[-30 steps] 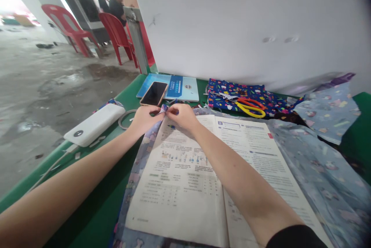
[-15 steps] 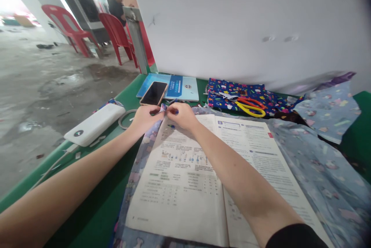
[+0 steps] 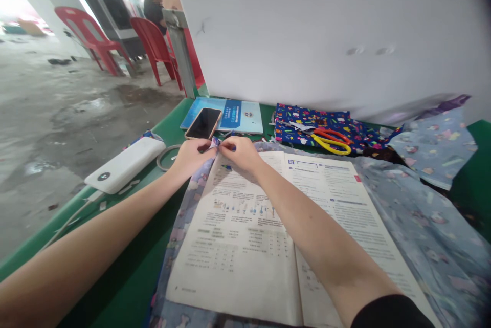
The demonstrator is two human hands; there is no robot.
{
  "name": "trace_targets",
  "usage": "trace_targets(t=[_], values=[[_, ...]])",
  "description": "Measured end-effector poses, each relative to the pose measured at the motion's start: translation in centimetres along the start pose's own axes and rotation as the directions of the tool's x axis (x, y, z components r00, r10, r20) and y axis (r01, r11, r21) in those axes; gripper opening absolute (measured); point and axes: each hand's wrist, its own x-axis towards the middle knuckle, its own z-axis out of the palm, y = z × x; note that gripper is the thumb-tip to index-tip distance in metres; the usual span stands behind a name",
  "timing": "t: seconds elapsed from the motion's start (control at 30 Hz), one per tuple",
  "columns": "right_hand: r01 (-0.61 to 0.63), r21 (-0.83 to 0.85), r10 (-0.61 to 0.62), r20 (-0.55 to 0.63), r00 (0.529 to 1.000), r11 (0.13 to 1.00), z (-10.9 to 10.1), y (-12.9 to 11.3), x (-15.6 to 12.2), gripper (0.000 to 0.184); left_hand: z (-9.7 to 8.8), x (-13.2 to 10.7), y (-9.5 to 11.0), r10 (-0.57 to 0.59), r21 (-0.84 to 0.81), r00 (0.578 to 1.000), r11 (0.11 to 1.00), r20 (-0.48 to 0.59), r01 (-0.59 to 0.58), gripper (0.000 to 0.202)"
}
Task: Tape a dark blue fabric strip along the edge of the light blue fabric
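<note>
Background glare, shadow on book (image 3: 261, 246)

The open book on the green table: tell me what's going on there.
A person's left hand and right hand meet at the upper left corner of the open book, apparently both pinching the edge of the patterned sheet beneath it. Beyond it, a phone rests partly on a blue booklet, and scissors lie on dark blue patterned material.

Left hand (image 3: 195, 158) and right hand (image 3: 242, 154) are partly hiding the pinched cloth (image 3: 215, 141). Right forearm (image 3: 314, 225) is covering parts of both pages of the open book (image 3: 238, 289); black sleeve (image 3: 391, 312) is being cut off by the bottom edge. Small print (image 3: 209, 256) is blurring beyond reading. White cable (image 3: 69, 220) is disappearing behind the left forearm (image 3: 99, 231), which the left edge is cutting off.
</note>
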Motion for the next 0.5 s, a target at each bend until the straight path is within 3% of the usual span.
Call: trace_targets(t=[0.17, 0.5], values=[[0.034, -0.021, -0.034, -0.009, 0.999, 0.999, 0.02, 0.17, 0.07, 0.017, -0.01, -0.04, 0.00, 0.070, 0.043, 0.998, 0.997, 0.003, -0.070, 0.027], [0.009, 0.037, -0.009, -0.014, 1.000, 0.999, -0.20, -0.16, 0.06, 0.016, 0.15, 0.05, -0.07, 0.024, 0.001, 1.000, 1.000, 0.000, -0.024, 0.027]])
